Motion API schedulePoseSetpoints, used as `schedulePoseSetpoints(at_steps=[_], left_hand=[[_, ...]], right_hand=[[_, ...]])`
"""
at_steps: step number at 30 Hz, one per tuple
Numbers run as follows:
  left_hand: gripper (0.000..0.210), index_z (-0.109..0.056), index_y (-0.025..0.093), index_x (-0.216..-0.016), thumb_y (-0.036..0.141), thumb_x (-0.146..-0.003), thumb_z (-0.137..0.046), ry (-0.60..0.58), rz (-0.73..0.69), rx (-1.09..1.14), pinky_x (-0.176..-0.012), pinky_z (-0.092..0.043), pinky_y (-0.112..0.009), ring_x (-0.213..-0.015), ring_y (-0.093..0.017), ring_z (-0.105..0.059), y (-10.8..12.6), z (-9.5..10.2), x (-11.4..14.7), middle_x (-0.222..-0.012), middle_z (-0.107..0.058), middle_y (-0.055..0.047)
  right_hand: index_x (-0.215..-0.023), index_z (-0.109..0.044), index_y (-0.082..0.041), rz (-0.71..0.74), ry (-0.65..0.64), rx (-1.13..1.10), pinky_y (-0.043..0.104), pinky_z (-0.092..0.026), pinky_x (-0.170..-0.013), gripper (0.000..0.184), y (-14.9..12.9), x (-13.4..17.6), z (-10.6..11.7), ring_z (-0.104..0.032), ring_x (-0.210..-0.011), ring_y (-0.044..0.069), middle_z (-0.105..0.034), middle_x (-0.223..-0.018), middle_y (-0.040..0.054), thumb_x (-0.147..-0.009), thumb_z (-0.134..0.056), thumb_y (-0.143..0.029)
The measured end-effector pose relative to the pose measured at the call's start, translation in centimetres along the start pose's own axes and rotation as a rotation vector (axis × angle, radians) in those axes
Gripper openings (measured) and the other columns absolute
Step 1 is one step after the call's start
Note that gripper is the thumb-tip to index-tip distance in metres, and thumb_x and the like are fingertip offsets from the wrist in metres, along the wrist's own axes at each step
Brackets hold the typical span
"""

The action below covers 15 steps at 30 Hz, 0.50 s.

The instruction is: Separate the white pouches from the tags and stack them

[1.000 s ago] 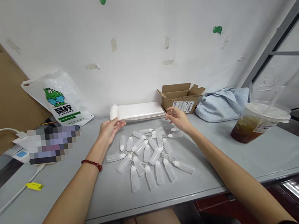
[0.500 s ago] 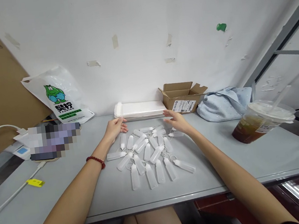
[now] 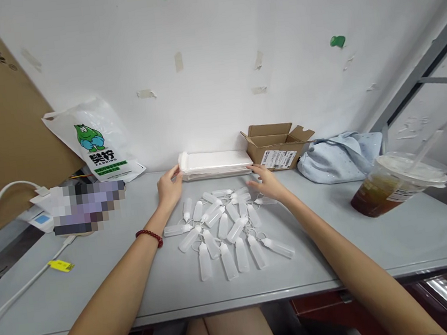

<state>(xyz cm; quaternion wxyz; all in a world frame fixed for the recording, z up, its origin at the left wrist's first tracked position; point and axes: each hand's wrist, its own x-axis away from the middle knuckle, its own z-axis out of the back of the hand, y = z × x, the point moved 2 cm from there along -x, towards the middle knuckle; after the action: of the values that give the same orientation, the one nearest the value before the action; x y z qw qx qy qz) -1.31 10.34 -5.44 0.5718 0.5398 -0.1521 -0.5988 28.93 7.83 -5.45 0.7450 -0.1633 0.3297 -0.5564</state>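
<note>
Against the wall lies a stack of flat white packs, its long side facing me. At its left end is my left hand, fingertips at the edge and thumb apart from the fingers. My right hand has its fingers spread, with the index fingertip by the stack's right front corner. I cannot tell whether either hand presses on the stack. Between my forearms, several small translucent squeeze bottles with white tops and ring-like loops lie scattered on the grey table.
Behind my right hand stands an open cardboard box, beside a light blue cloth bag. A lidded drink cup with a straw is at the right. On the left are a white plastic bag, a blurred-out object and a white cable.
My left hand has moved from in front of the stack to its left end, turning more upright. My right hand stays near the right corner. The view has shifted slightly; the bottles lie as before.
</note>
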Motion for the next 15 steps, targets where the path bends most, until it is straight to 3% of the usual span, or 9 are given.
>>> schedulePoseSetpoints(at_steps=[3,7,11,15], left_hand=[[0.035,-0.065,0.013,-0.114,0.021,-0.083,-0.05,-0.049,-0.031,-0.022,-0.09,-0.049,-0.034,-0.105,-0.023,-0.062,0.33,-0.2,0.08,-0.115,-0.066,-0.009],[0.038,-0.063,0.016,-0.116,0.026,-0.083,-0.049,-0.125,-0.073,-0.045,-0.094,-0.046,-0.036,-0.108,-0.023,-0.06,0.12,-0.26,-0.1,-0.118,-0.065,-0.007],[0.044,-0.059,0.019,-0.122,0.02,-0.079,-0.05,-0.241,-0.123,-0.026,-0.102,-0.039,-0.034,-0.118,-0.021,-0.053,-0.12,-0.7,-0.1,-0.124,-0.062,-0.005],[0.05,-0.057,0.021,-0.122,0.016,-0.073,-0.053,-0.266,-0.13,-0.095,-0.107,-0.033,-0.036,-0.121,-0.022,-0.05,-0.11,-1.0,0.08,-0.125,-0.06,-0.005]], right_hand=[[-0.132,-0.048,-0.016,-0.03,-0.001,0.003,0.045,-0.043,-0.096,0.058,0.04,-0.11,-0.03,-0.04,-0.127,0.029,-0.037,-0.14,0.017,-0.077,-0.056,-0.032],[-0.126,-0.053,-0.018,-0.026,0.056,0.014,0.046,-0.044,-0.095,0.053,0.41,-0.39,0.14,-0.043,-0.124,0.029,-0.044,-0.135,0.015,-0.075,-0.058,-0.031],[-0.122,-0.056,-0.018,-0.044,0.119,0.029,0.046,-0.044,-0.094,0.049,0.8,-0.5,0.22,-0.045,-0.122,0.03,-0.046,-0.131,0.0149,-0.075,-0.058,-0.031],[-0.119,-0.057,-0.02,-0.029,0.126,0.027,0.048,-0.044,-0.093,0.046,0.88,-0.38,0.12,-0.045,-0.121,0.03,-0.047,-0.13,0.0137,-0.074,-0.059,-0.032]])
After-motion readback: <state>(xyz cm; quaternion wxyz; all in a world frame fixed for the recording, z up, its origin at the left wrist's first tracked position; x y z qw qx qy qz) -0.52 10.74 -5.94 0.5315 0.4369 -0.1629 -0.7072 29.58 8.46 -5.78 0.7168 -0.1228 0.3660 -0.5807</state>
